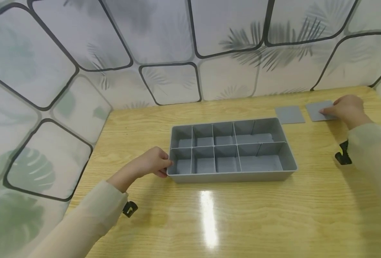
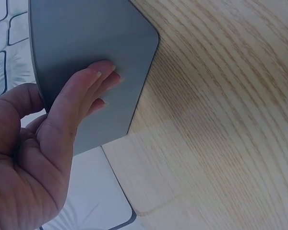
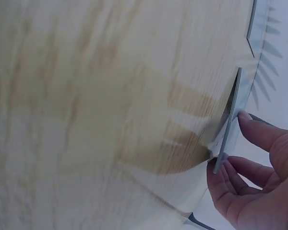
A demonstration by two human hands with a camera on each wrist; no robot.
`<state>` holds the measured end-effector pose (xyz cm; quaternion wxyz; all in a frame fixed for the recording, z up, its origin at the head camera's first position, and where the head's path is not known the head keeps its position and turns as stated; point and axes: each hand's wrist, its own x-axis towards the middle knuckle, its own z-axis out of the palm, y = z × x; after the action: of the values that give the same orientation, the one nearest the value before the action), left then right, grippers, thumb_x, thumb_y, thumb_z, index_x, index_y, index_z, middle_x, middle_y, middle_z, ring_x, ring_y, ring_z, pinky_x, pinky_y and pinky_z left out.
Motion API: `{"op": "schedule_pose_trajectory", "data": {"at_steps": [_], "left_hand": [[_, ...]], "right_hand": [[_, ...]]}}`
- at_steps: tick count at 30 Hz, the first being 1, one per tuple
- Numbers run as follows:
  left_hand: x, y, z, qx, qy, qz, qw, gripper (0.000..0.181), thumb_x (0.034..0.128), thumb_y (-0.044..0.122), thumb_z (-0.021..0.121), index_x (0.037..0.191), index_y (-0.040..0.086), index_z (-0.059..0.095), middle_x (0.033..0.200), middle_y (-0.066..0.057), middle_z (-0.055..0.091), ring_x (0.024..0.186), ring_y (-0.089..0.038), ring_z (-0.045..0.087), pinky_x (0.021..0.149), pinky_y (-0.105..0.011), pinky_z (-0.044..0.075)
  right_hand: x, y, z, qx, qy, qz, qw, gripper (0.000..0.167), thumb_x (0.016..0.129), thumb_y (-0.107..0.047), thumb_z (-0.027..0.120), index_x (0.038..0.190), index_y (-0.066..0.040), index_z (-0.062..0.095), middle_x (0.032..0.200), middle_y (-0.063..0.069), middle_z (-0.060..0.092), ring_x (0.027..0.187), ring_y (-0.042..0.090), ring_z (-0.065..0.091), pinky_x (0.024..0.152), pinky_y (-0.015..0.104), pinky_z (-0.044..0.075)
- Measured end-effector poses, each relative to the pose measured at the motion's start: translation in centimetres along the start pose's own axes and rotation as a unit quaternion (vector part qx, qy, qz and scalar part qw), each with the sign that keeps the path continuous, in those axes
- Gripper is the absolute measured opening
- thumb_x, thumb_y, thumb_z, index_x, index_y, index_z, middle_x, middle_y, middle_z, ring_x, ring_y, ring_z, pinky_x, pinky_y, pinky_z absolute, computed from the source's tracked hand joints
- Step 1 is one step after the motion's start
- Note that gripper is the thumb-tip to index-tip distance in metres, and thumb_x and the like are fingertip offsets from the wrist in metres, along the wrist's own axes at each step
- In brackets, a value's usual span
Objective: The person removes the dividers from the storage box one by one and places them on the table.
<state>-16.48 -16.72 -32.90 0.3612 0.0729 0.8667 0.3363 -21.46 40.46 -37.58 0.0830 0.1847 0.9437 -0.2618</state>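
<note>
a pale sleeve (image 1: 90, 211) fills the lower left; left hand (image 1: 150, 163) grips the mid-frame tray (image 1: 232, 177) by its end; right hand (image 1: 348, 109) pinches an upper-right panel (image 1: 314, 109), probably light, stiff, best held by edges.

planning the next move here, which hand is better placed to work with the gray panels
The right hand, probably: it pinches one gray panel and is near the second panel. The left hand grips the left end of the gray box, farther from both panels.
</note>
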Motion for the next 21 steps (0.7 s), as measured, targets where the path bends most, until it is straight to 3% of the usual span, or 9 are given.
{"op": "schedule_pose_trajectory", "data": {"at_steps": [7, 12, 21], "left_hand": [[-0.1, 0.1, 0.0, -0.009, 0.0, 0.002, 1.0, 0.023, 0.0941, 0.008, 0.053, 0.086, -0.009, 0.065, 0.094, -0.02, 0.07, 0.081, -0.027, 0.07, 0.069, -0.031, 0.06], [-0.1, 0.2, -0.1, -0.005, 0.002, 0.0, 1.0, 0.023, 0.0939, 0.007, 0.052, 0.084, -0.009, 0.065, 0.092, -0.019, 0.07, 0.079, -0.025, 0.07, 0.068, -0.031, 0.06], [0.1, 0.5, 0.0, 0.013, -0.003, -0.009, 0.9999, 0.024, 0.0905, 0.004, 0.05, 0.085, -0.011, 0.067, 0.08, -0.019, 0.071, 0.067, -0.022, 0.07, 0.061, -0.03, 0.06]], "right_hand": [[-0.5, -0.9, -0.1, -0.037, 0.006, -0.018, 0.9991, 0.068, 0.091, -0.033, 0.057, 0.121, 0.025, 0.039, 0.127, 0.042, 0.035, 0.112, 0.057, 0.035, 0.096, 0.064, 0.035], [-0.3, -0.8, -0.2, -0.042, -0.002, -0.026, 0.9988, 0.071, 0.09, -0.037, 0.058, 0.122, 0.024, 0.04, 0.128, 0.042, 0.034, 0.112, 0.057, 0.035, 0.098, 0.065, 0.033], [0.3, -1.4, -1.4, -0.114, -0.011, -0.103, 0.988, 0.064, 0.091, -0.034, 0.056, 0.114, 0.024, 0.047, 0.121, 0.041, 0.045, 0.105, 0.057, 0.042, 0.09, 0.064, 0.037]]}}
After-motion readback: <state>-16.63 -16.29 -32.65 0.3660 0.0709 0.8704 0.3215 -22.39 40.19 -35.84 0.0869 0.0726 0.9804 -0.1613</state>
